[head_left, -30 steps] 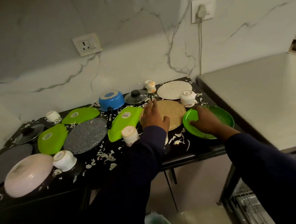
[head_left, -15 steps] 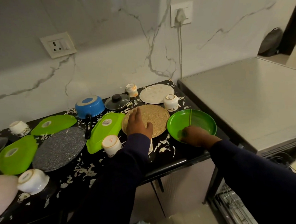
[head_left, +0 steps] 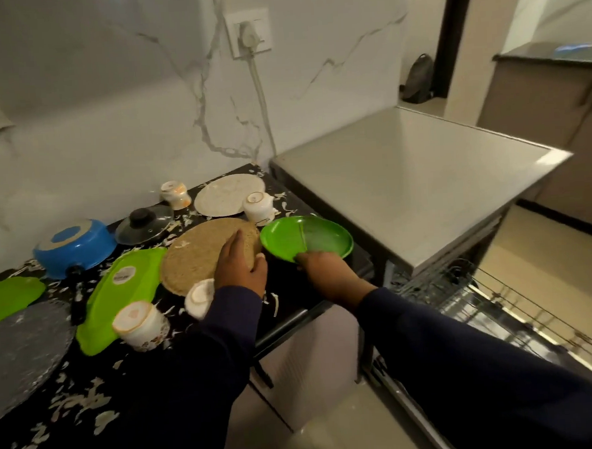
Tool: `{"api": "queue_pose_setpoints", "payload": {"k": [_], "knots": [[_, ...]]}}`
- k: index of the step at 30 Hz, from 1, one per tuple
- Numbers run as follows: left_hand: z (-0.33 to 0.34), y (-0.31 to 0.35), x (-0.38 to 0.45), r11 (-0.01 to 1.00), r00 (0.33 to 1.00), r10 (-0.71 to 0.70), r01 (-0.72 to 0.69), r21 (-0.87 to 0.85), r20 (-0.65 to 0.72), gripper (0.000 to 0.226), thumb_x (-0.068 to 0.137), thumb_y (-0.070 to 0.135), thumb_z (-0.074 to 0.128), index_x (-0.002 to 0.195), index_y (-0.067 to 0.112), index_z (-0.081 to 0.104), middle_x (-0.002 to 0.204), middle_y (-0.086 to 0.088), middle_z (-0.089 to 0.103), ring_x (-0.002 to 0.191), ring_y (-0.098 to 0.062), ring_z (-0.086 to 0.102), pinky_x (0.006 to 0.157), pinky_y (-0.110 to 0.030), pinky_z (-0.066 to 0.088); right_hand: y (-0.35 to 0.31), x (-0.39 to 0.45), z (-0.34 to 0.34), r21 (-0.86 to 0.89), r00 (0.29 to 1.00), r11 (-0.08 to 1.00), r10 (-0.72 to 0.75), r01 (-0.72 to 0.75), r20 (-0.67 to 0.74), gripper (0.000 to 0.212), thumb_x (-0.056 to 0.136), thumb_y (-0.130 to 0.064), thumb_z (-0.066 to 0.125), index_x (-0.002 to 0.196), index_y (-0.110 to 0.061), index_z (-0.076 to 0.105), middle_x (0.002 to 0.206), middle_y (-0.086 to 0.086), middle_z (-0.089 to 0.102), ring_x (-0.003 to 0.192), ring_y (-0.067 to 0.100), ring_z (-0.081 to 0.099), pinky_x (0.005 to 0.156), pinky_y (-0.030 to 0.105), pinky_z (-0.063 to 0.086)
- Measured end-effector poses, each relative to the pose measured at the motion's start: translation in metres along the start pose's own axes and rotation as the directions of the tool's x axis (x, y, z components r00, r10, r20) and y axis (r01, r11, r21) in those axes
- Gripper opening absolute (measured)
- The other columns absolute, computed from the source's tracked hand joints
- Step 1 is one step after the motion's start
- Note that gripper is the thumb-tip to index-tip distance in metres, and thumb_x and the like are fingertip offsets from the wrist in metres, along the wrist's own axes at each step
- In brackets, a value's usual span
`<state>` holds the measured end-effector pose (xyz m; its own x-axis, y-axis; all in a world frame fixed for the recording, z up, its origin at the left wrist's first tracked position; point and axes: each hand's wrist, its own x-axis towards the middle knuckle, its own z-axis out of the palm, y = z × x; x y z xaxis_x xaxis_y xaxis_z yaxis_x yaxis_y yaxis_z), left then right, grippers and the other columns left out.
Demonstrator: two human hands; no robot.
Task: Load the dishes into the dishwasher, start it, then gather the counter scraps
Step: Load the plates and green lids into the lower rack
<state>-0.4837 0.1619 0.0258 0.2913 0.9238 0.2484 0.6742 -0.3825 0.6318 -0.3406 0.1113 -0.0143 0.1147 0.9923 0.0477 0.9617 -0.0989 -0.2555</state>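
Tilted green plate (head_left: 322, 238) (counter's edge)

Both dark-sleeved arms reached forward. The left hand (head_left: 241, 265) lay palm-down, thumb curled under. The right hand (head_left: 326, 270) seemed to pinch something.

A: The room is quite dim, and the black desk (head_left: 291, 286) almost swallows the dark sleeves (head_left: 200, 384).
B: Yes. Soft light falls on the steel dishwasher top (head_left: 405, 184), which shines pale.
A: The straight lines bend near the edges, and the near white cup (head_left: 140, 323) looks smeared by motion.
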Motion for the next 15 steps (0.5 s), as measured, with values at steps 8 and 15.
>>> {"api": "queue_pose_setpoints", "payload": {"k": [8, 15], "knots": [[0.045, 0.058, -0.031, 0.966, 0.988, 0.151, -0.15, -0.21, -0.013, 0.047, 0.085, 0.004, 0.056, 0.131, 0.006, 0.046, 0.134, -0.015, 0.047, 0.125, -0.028, 0.044, 0.104, -0.034, 0.035, 0.038, -0.056, -0.086, 0.433, 0.896, 0.886, 0.317, -0.163, -0.312, 0.023, 0.093, -0.02, 0.053, 0.108, -0.006, 0.062, 0.103, 0.019, 0.066, 0.098, 0.034, 0.06, 0.075, 0.031, 0.039], [0.11, 0.14, -0.05, 0.874, 0.95, 0.312, -0.286, -0.392, 0.002, 0.021, 0.081, -0.001, 0.055, 0.102, -0.001, 0.059, 0.106, -0.016, 0.056, 0.093, -0.027, 0.057, 0.082, -0.03, 0.047, 0.128, -0.134, -0.164, 0.641, 0.817, 0.715, 0.528, -0.279, -0.234, 0.022, 0.091, -0.023, 0.057, 0.107, -0.01, 0.065, 0.104, 0.011, 0.065, 0.098, 0.025, 0.06, 0.091, 0.039, 0.048]]}}
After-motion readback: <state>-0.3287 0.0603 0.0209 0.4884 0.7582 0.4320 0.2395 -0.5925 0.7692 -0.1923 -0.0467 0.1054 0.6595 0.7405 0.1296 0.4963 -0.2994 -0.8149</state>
